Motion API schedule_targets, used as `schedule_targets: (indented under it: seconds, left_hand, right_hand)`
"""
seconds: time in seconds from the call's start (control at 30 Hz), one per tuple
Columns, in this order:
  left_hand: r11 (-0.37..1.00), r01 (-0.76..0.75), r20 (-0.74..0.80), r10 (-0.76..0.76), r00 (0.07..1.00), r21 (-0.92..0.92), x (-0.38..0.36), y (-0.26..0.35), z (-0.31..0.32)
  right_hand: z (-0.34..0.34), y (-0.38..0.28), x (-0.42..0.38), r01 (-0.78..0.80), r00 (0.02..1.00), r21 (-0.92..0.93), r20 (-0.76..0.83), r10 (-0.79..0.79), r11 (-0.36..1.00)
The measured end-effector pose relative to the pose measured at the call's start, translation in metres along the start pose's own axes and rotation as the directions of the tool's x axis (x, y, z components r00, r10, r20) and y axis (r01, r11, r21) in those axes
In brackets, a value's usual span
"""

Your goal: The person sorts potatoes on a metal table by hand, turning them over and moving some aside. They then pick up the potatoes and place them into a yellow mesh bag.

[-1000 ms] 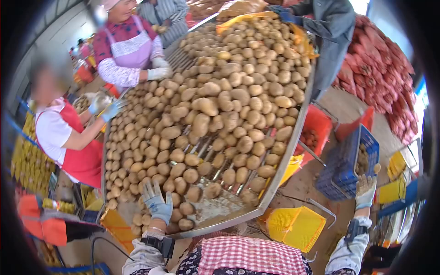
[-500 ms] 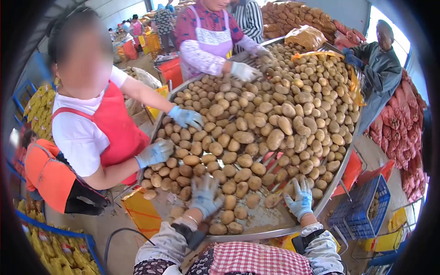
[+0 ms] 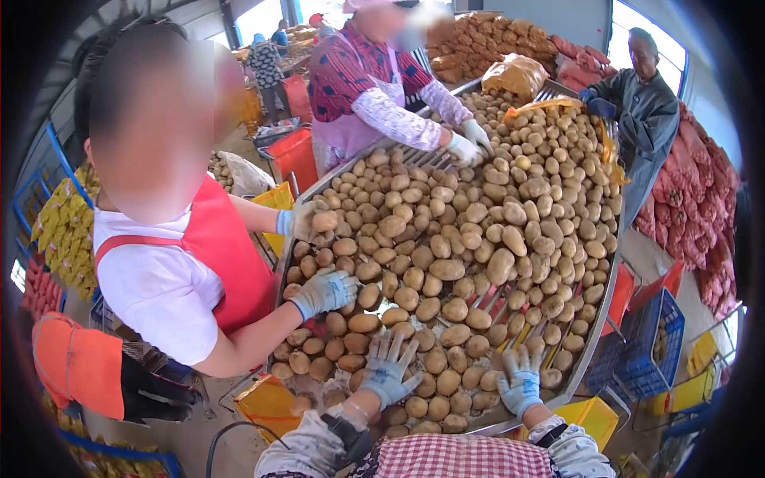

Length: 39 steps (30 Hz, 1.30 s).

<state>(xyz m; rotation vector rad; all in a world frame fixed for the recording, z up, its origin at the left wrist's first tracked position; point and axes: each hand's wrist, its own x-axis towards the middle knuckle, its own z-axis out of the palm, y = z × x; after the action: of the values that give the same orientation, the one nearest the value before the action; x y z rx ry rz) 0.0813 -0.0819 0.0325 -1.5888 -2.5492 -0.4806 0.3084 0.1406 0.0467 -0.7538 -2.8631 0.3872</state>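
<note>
Many brown potatoes point(image 3: 500, 265) cover a metal sorting table point(image 3: 586, 350) with slatted bars. My left hand point(image 3: 389, 373), in a pale blue and white glove, lies on potatoes near the front edge with its fingers spread. Farther right, my right hand point(image 3: 519, 384) wears a matching glove; its fingers are stretched out against potatoes beside the slats. Neither hand is wrapped round a potato. Between both hands, several potatoes sit close together against the near rim.
A person in a red apron point(image 3: 227, 247) works at the left, one gloved hand holding a potato. Another in a pink apron reaches in from the far side. Someone leans at the far right corner. Blue crates point(image 3: 641, 350) and red sacks point(image 3: 693, 199) stand at the right.
My left hand has moved right and slightly away from the rim; my right hand is a little nearer me. Potatoes have gathered between them. The red-aproned person has lifted a potato.
</note>
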Motion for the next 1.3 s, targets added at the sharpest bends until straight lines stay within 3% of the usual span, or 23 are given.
schedule_targets:
  seconds: [0.03,0.1,0.17,0.2,0.27,0.37,0.4,0.43,0.5,0.53,0.6,0.63,0.7,0.77,0.83,0.9,0.93,1.0,1.03,1.1,1.17,1.23,1.3]
  left_hand:
    - [1.000,-0.014,0.110,0.013,0.994,0.004,0.013,-0.003,0.005]
    - [0.999,-0.023,0.135,0.026,0.990,-0.026,0.042,-0.011,0.020]
    - [1.000,-0.014,0.111,0.015,0.994,-0.013,0.074,-0.021,0.030]
    - [1.000,0.016,0.094,-0.018,0.995,0.021,0.087,-0.026,0.033]
    - [0.997,0.040,0.081,-0.045,0.996,0.061,0.097,-0.031,0.034]
    - [0.996,0.067,0.120,-0.075,0.990,0.065,0.095,-0.030,0.030]
    - [0.999,0.001,0.115,-0.005,0.993,0.035,0.085,-0.027,0.033]
    - [0.998,-0.065,0.107,0.064,0.992,0.005,0.076,-0.024,0.035]
    - [0.994,-0.075,0.222,0.090,0.971,-0.077,0.055,-0.008,0.020]
    - [0.993,-0.055,0.239,0.078,0.968,-0.104,0.045,-0.002,0.018]
    - [0.990,-0.020,0.258,0.056,0.965,-0.138,0.027,0.008,0.011]
    - [0.981,-0.081,0.249,0.124,0.960,-0.177,0.017,0.010,0.004]
    - [0.968,-0.134,0.242,0.185,0.953,-0.214,0.000,0.007,0.001]
    - [0.927,-0.147,0.253,0.243,0.936,-0.346,-0.011,0.002,0.001]
    - [0.881,-0.104,0.199,0.218,0.956,-0.462,-0.001,-0.007,-0.005]
    - [0.902,-0.119,0.053,0.155,0.987,-0.414,0.027,-0.016,-0.013]
    - [0.949,-0.116,0.028,0.130,0.991,-0.294,0.044,-0.019,-0.017]
    - [0.984,-0.082,-0.059,0.074,0.996,-0.157,0.084,-0.027,-0.007]
    - [0.993,-0.068,-0.061,0.062,0.996,-0.101,0.106,-0.032,0.001]
    - [0.998,-0.044,-0.070,0.041,0.997,-0.045,0.150,-0.043,0.015]
    - [0.998,0.052,-0.038,-0.054,0.998,-0.045,0.185,-0.053,0.034]
    - [0.994,0.101,0.000,-0.101,0.995,-0.044,0.200,-0.059,0.051]
    - [0.987,0.154,0.042,-0.152,0.987,-0.040,0.197,-0.056,0.050]
  right_hand:
    - [-0.003,-0.007,-0.004,0.101,0.985,0.072,0.136,-0.110,0.992]
    - [-0.003,-0.018,-0.010,0.119,0.987,0.107,0.099,-0.130,0.987]
    - [-0.007,-0.018,-0.003,0.182,0.975,0.079,-0.144,-0.170,0.980]
    - [-0.020,-0.018,0.006,0.087,0.985,0.166,-0.161,-0.060,0.982]
    - [-0.019,-0.002,0.004,-0.196,0.951,0.035,-0.238,0.198,0.980]
    - [-0.006,0.052,0.001,-0.402,0.870,-0.081,-0.343,0.354,0.912]
    - [-0.004,0.059,0.001,-0.506,0.817,-0.143,-0.396,0.420,0.850]
    - [0.000,0.061,-0.001,-0.505,0.818,-0.144,-0.394,0.419,0.851]
    - [-0.004,0.046,0.004,-0.559,0.828,-0.183,-0.176,0.532,0.809]
    - [-0.014,0.029,0.005,-0.432,0.894,-0.345,-0.041,0.446,0.834]
    - [-0.028,-0.008,0.013,-0.274,0.909,-0.162,0.277,0.311,0.948]
    - [0.016,0.002,-0.008,-0.229,0.973,0.142,0.011,0.230,0.963]
    - [0.016,-0.005,-0.010,-0.032,0.997,-0.048,-0.075,0.029,0.998]
    - [0.002,0.004,-0.003,0.060,0.982,0.173,-0.184,-0.028,0.983]
    - [-0.010,0.029,-0.001,0.020,0.961,0.088,-0.275,0.005,0.996]
    - [-0.026,0.043,0.000,-0.165,0.907,-0.172,-0.413,0.081,0.971]
    - [-0.027,0.056,0.001,-0.167,0.905,-0.181,-0.418,0.078,0.969]
    - [-0.019,0.080,-0.001,-0.454,0.851,-0.224,-0.394,0.346,0.862]
    - [-0.015,0.084,-0.007,-0.449,0.853,-0.232,-0.397,0.338,0.863]
    - [-0.009,0.091,-0.013,-0.394,0.919,-0.333,-0.176,0.354,0.857]
    - [-0.014,0.084,-0.006,-0.434,0.895,-0.061,0.091,0.438,0.899]
    - [-0.005,0.079,-0.011,-0.398,0.915,-0.043,-0.084,0.394,0.916]
    - [-0.003,0.079,-0.015,-0.379,0.918,-0.026,-0.137,0.373,0.925]
